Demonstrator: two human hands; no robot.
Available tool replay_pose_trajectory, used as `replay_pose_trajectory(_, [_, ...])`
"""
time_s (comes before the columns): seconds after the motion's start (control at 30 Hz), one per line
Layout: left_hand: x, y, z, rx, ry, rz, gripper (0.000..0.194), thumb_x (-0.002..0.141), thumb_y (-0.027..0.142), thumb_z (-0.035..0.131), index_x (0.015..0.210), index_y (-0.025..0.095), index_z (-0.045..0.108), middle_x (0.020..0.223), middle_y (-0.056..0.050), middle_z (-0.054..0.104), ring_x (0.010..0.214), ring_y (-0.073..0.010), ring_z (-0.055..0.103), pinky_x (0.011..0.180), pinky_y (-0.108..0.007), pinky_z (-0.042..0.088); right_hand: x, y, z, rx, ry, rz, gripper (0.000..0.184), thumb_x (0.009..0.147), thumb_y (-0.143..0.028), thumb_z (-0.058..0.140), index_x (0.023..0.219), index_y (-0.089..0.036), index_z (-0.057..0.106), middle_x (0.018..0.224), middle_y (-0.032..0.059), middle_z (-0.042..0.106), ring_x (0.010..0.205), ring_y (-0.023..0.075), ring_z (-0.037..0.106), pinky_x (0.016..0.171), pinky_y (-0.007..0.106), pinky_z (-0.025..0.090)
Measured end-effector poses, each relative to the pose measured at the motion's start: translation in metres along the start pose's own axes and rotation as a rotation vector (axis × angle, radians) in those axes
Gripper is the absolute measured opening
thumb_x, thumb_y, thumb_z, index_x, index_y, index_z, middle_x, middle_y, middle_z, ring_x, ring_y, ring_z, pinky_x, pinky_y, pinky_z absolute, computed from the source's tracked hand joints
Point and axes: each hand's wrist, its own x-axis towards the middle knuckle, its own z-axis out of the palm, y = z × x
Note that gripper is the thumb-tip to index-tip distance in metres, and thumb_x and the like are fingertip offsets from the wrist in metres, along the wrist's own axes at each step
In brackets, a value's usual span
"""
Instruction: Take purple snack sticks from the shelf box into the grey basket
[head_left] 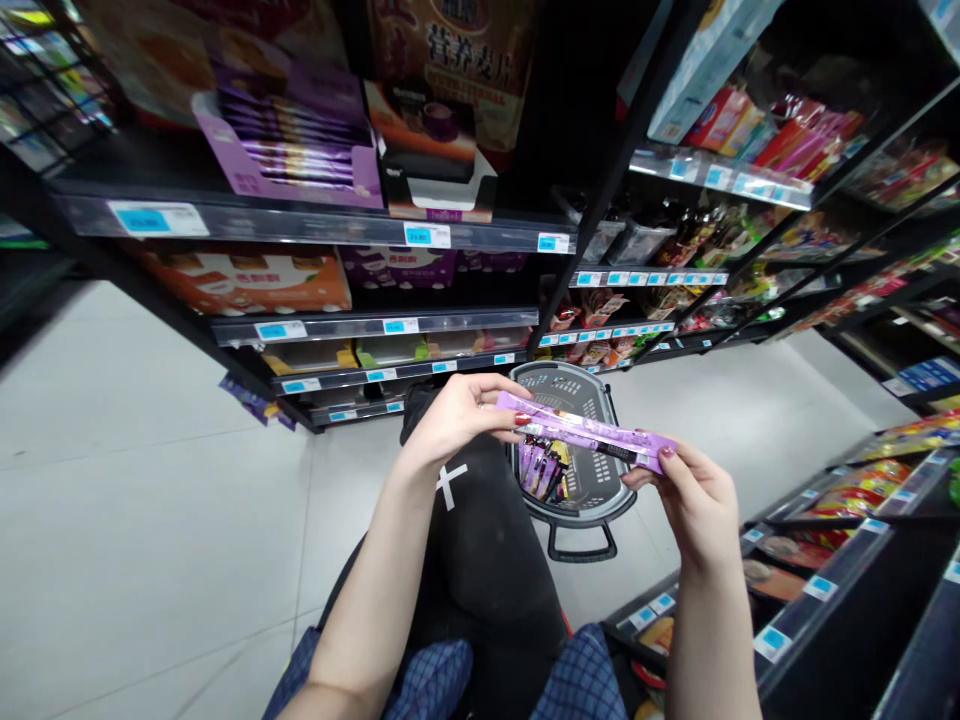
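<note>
Evidently I'm at the step of looking this over: my left hand pinches one end of a slim purple stick packet between thumb and fingers, and my right hand grips the other end, thumb on top. The packet lies stretched between them, its right end lower in view, above the grey shopping basket. As I judge it, my next move calls for easing one pinch while the other takes the weight, without creasing the wrapper. Below, more purple packets lie at the basket's left side. The basket stands on the pale floor, beside my black trouser leg. Beyond, on the shelf, a lilac display box holds similar sticks.
</note>
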Motion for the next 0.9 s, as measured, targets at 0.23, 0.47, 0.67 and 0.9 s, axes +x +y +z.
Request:
replay_pose_trajectory(0.23, [-0.013, 0.009, 0.019, 0.045, 0.063, 0.070, 0.028, 0.059, 0.018, 0.076, 0.086, 0.011, 0.070, 0.074, -0.004, 0.072, 0.064, -0.0161, 0.069, 0.060, -0.024, 0.059, 0.013, 0.018, 0.002, 0.110, 0.036, 0.032, 0.018, 0.076, -0.033, 0.065, 0.083, -0.015, 0.066, 0.057, 0.0002, 0.064, 0.047, 0.0118, 0.060, 0.047, 0.024, 0.051])
replay_pose_trajectory(0.47, [-0.030, 0.011, 0.051, 0.250, 0.135, 0.189, 0.029, 0.066, 0.022, 0.071, 0.094, 0.014, 0.072, 0.081, -0.005, 0.074, 0.068, -0.0173, 0.069, 0.061, -0.023, 0.057, 0.026, 0.061, 0.014, 0.283, 0.048, 0.142, 0.019, 0.070, -0.031, 0.070, 0.077, -0.015, 0.063, 0.060, -0.0002, 0.064, 0.045, 0.0089, 0.056, 0.044, 0.021, 0.049])
replay_pose_trajectory(0.67, [-0.031, 0.011, 0.051, 0.351, 0.161, 0.219, 0.027, 0.068, 0.021, 0.069, 0.094, 0.014, 0.072, 0.080, -0.005, 0.074, 0.067, -0.0173, 0.069, 0.063, -0.024, 0.057, 0.026, 0.070, 0.018, 0.302, 0.045, 0.164, 0.019, 0.069, -0.031, 0.070, 0.078, -0.015, 0.063, 0.064, 0.0014, 0.066, 0.045, 0.0097, 0.056, 0.042, 0.022, 0.049])
replay_pose_trajectory(0.9, [-0.022, 0.008, 0.040, 0.187, 0.133, 0.137, 0.029, 0.070, 0.022, 0.067, 0.097, 0.013, 0.071, 0.089, -0.006, 0.074, 0.076, -0.0192, 0.071, 0.071, -0.027, 0.060, 0.024, 0.053, 0.011, 0.313, 0.113, 0.116, 0.018, 0.068, -0.030, 0.072, 0.074, -0.015, 0.063, 0.059, -0.0014, 0.062, 0.047, 0.0081, 0.057, 0.046, 0.019, 0.048])
